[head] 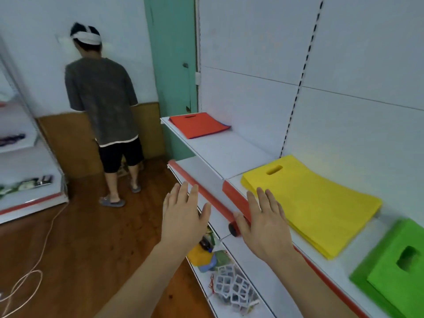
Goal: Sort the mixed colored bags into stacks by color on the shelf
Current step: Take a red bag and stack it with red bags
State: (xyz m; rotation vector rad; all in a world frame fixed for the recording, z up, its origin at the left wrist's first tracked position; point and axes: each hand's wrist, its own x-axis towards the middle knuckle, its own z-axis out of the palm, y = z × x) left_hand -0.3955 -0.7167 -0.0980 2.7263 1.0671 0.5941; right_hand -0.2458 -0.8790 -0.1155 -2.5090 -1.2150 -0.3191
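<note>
Left hand (183, 216) and right hand (266, 223) hovered before shelf (229, 154), each grip wide, fingers straight, holding nothing. Yellow bag stack (314, 203), green bag stack (397, 269), red bag stack (198, 124) lay flat, apart.

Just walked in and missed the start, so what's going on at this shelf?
A person is sorting coloured bags into stacks on the shelf. Three stacks lie there now: red stack at the far end, yellow stack in the middle, green stack nearest. Both hands are empty with fingers spread, the left hand off the shelf front, the right hand at its edge by the yellow stack. Another person stands behind, facing away.
</note>
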